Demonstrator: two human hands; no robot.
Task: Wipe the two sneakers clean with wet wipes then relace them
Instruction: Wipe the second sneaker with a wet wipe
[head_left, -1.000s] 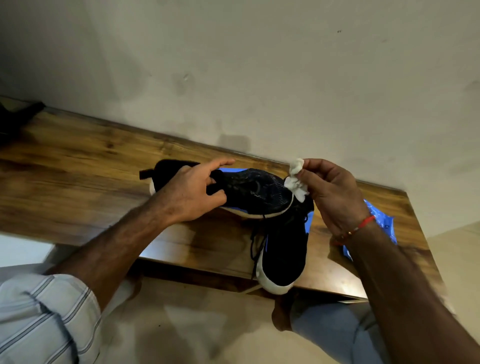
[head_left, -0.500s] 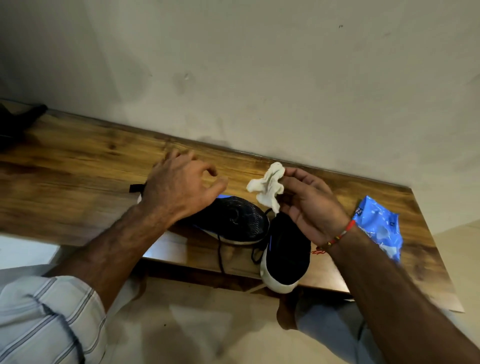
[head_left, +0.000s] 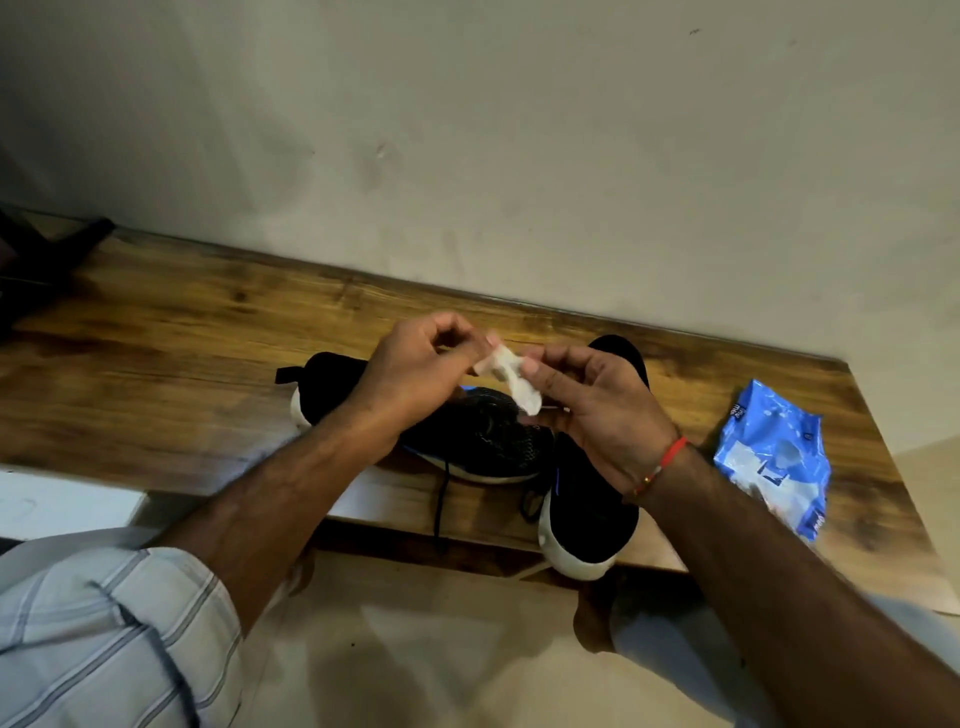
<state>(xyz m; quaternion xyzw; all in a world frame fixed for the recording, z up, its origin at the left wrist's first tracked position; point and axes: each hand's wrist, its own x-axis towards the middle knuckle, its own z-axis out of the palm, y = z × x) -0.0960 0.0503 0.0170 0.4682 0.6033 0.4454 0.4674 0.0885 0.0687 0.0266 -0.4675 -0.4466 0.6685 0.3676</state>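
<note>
While the wet wipe (head_left: 506, 376) was in one hand before, now the left hand (head_left: 415, 374) and right hand (head_left: 597, 410) both pinch it above the two sneakers (head_left: 483, 436) on the bench (head_left: 182, 364), likely opening it; the blue pack's (head_left: 774, 457) words are too blurry to read

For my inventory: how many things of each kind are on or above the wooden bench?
Sneakers: 2, one lying crosswise, one beside it
Wet wipe: 1, held by both hands
Wipes packet: 1
Total: 4
</note>
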